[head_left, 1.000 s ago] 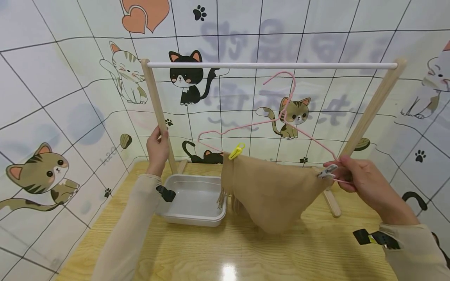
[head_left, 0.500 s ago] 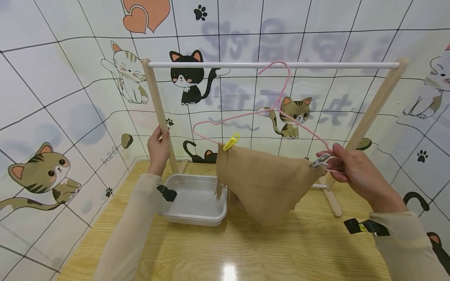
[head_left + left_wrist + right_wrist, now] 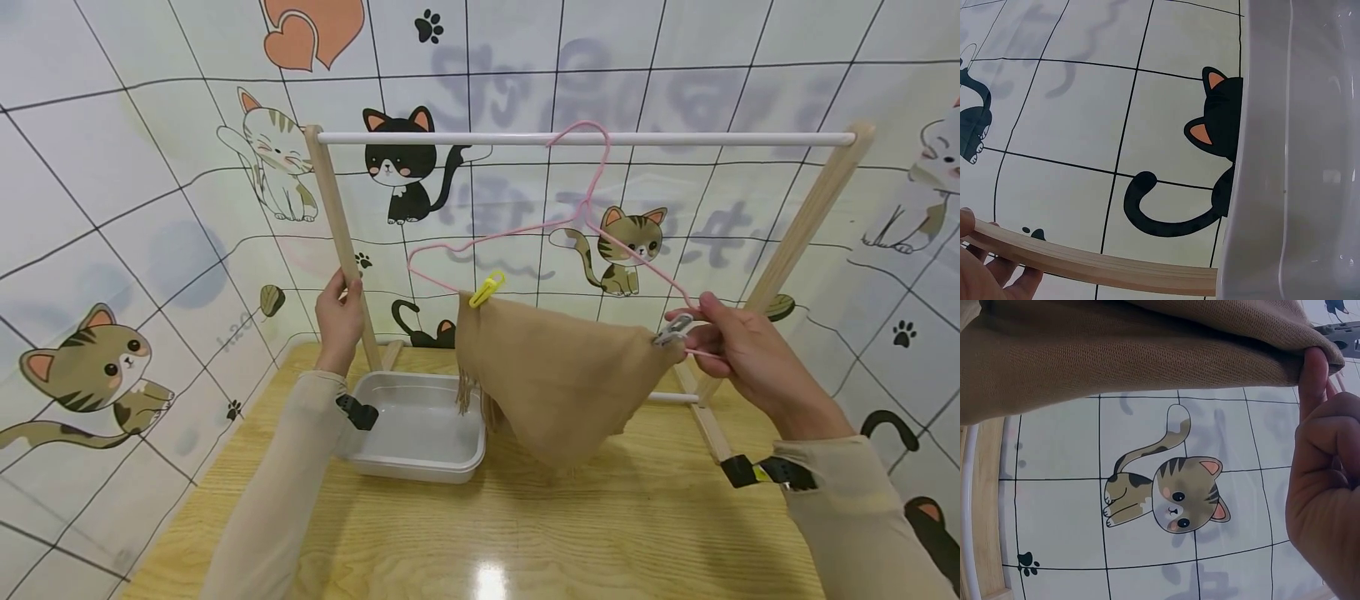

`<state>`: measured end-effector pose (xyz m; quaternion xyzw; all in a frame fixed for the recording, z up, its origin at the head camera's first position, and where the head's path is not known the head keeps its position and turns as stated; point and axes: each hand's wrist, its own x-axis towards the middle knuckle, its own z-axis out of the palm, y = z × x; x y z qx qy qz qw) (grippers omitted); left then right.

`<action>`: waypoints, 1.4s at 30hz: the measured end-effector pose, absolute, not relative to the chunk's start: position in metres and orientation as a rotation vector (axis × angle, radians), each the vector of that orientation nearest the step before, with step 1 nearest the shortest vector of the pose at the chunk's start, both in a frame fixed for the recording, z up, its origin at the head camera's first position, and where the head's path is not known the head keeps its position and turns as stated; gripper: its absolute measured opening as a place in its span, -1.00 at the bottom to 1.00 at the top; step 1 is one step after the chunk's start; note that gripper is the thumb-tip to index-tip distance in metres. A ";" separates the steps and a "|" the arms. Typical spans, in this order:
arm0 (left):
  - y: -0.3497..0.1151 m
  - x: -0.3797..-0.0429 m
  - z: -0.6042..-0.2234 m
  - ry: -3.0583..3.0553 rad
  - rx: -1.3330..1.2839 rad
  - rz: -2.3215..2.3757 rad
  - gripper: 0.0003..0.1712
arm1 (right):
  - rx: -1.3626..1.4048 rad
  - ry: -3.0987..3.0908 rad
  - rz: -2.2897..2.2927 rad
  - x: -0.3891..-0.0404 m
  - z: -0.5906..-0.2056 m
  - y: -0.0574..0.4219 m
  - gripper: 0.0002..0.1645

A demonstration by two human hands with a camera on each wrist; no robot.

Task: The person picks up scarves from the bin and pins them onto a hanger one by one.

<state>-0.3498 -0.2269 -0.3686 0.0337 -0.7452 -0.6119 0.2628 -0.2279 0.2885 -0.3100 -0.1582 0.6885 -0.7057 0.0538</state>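
A pink wire hanger carries a tan fringed cloth, clipped at the left by a yellow clothespin and at the right by a grey clothespin. My right hand grips the hanger's right end beside the grey clothespin; in the right wrist view a finger touches the cloth's corner. The hanger's hook overlaps the white rod in the head view; whether they touch I cannot tell. With my left hand I hold the left wooden post of the rack.
A white plastic tub stands on the wooden table below my left hand, partly behind the cloth's fringe. At the right rises the other wooden post, its foot joined to a low white bar. A cat-printed sheet backs everything.
My right hand has raised the hanger and cloth and shifted them leftward. The hook has gone from below the rod to its height. My left hand stays on the post.
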 end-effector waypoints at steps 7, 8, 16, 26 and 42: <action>-0.227 -0.352 -0.370 -2.020 0.103 -1.653 -0.58 | -0.504 2.054 -2.144 -0.232 -0.304 0.284 -0.48; -0.227 -0.352 -0.370 -2.020 0.106 -1.654 -0.58 | -0.500 2.055 -2.143 -0.233 -0.302 0.283 -0.48; -0.226 -0.351 -0.370 -2.034 0.116 -1.657 -0.55 | -0.426 2.034 -2.169 -0.237 -0.296 0.280 -0.52; -0.227 -0.351 -0.370 -2.037 0.119 -1.660 -0.55 | -0.426 2.034 -2.189 -0.242 -0.292 0.281 -0.50; -0.226 -0.350 -0.370 -2.032 0.118 -1.644 -0.54 | -0.447 2.059 -2.190 -0.249 -0.291 0.291 -0.55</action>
